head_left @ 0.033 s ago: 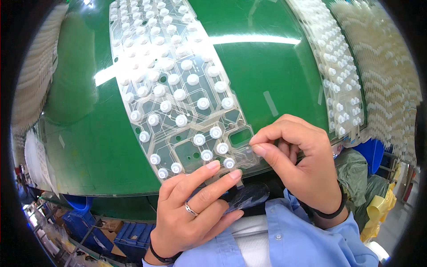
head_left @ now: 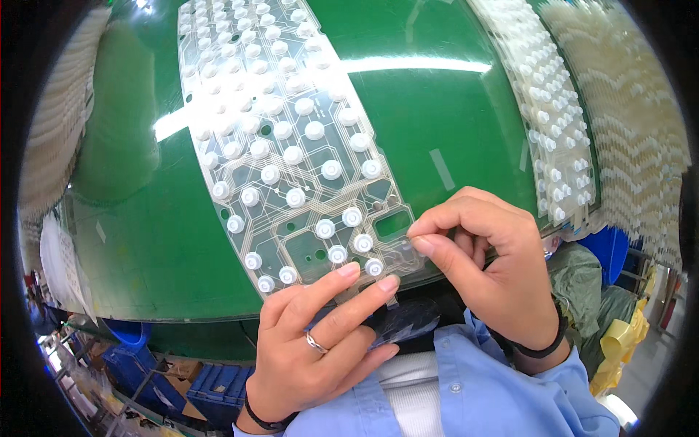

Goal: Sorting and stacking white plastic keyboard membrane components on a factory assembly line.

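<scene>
A clear keyboard membrane sheet [head_left: 309,156] with printed traces and rows of white rubber domes lies lengthwise on the green table. At its near right corner, the thumb and index finger of my right hand [head_left: 491,251] are pinched together on the sheet's clear edge; whether a separate bit of film is between them I cannot make out. My left hand [head_left: 317,339], wearing a ring, rests at the near edge. Its index and middle fingertips lie apart on the sheet, beside the nearest domes, holding nothing.
The green table [head_left: 444,109] has a bright glare and bits of tape. At the right lies another domed membrane sheet [head_left: 561,138], beside a tall stack of sheets [head_left: 626,124]. More stacked sheets [head_left: 62,109] stand at the left. Blue crates [head_left: 218,390] sit below the table edge.
The membrane sheet has shifted very slightly to the left. Both hands stay almost still, the right one still pinched at the corner.
</scene>
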The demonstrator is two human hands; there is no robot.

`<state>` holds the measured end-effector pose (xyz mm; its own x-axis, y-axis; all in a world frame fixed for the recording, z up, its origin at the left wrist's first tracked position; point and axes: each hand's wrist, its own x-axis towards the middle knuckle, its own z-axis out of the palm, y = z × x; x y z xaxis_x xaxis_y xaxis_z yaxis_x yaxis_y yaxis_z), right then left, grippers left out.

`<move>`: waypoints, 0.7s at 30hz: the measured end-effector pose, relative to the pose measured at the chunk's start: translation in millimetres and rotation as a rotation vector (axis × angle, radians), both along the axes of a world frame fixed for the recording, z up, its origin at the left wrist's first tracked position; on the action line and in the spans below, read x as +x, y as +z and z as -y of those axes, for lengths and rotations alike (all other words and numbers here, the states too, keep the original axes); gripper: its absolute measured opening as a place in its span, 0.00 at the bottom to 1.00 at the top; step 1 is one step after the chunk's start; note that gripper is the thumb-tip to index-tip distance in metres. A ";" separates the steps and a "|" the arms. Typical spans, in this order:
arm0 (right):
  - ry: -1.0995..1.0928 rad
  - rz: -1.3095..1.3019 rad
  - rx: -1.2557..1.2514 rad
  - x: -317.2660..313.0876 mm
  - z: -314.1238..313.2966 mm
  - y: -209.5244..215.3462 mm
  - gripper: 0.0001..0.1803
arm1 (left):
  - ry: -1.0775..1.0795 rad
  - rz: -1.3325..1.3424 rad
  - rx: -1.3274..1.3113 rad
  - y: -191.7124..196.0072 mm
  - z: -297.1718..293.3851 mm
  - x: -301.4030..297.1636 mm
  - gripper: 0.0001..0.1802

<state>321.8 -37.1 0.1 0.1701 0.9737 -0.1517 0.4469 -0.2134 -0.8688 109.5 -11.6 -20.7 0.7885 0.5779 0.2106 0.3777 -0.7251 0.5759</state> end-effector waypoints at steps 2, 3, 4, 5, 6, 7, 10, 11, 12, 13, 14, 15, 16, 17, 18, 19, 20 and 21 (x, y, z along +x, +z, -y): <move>-0.002 0.002 0.004 -1.2 -0.2 0.4 0.05 | -0.009 -0.034 0.031 1.5 1.4 1.4 0.16; 0.002 0.003 0.024 -1.9 -0.1 -0.3 0.05 | -0.003 -0.058 0.051 2.1 2.7 1.8 0.16; 0.008 0.002 0.044 -1.9 -0.3 -1.1 0.06 | 0.003 -0.083 0.071 1.9 3.4 2.1 0.16; 0.007 0.003 0.043 -1.4 -0.1 -1.2 0.06 | 0.003 -0.082 0.070 1.6 3.6 1.9 0.16; 0.018 -0.005 0.042 -0.8 0.5 -1.4 0.07 | 0.008 -0.085 0.059 1.1 3.8 1.4 0.16; 0.028 -0.012 0.042 0.1 1.4 -0.7 0.08 | 0.012 -0.085 0.050 1.2 4.0 1.5 0.16; 0.051 0.006 0.051 2.1 3.9 -1.2 0.10 | 0.014 -0.075 0.043 0.1 4.6 2.0 0.16; 0.051 0.005 0.051 2.2 4.1 -2.3 0.10 | 0.014 -0.075 0.043 0.0 4.5 1.9 0.16; 0.072 0.028 0.064 2.2 4.4 -3.8 0.11 | 0.016 -0.077 0.041 0.0 4.5 1.7 0.16; 0.093 0.052 0.077 2.3 4.2 -3.9 0.13 | 0.018 -0.078 0.040 0.6 4.2 1.8 0.16; 0.093 0.052 0.079 0.8 4.3 -2.9 0.13 | 0.019 -0.079 0.042 1.2 4.0 1.6 0.16; 0.108 0.161 0.092 -2.5 4.9 -1.3 0.17 | 0.019 -0.079 0.035 2.1 3.9 1.2 0.16; 0.121 0.273 0.107 -5.3 5.3 0.8 0.22 | 0.018 -0.077 0.030 3.4 3.4 1.3 0.16; 0.120 0.275 0.112 -7.8 5.2 1.4 0.22 | 0.018 -0.075 0.036 5.2 2.7 1.5 0.16; 0.051 0.274 0.126 -10.2 5.2 0.6 0.27 | 0.015 -0.074 0.025 7.4 1.7 1.7 0.16; -0.018 0.271 0.141 -11.2 4.6 -2.3 0.31 | 0.011 -0.075 0.015 7.6 0.3 1.7 0.17; -0.033 0.285 0.123 -9.8 4.6 -4.0 0.28 | 0.012 -0.072 0.023 8.7 -1.6 -0.1 0.17; -0.034 0.288 0.131 -9.3 8.3 -4.4 0.28 | 0.004 -0.035 -0.036 10.5 -4.5 -3.9 0.16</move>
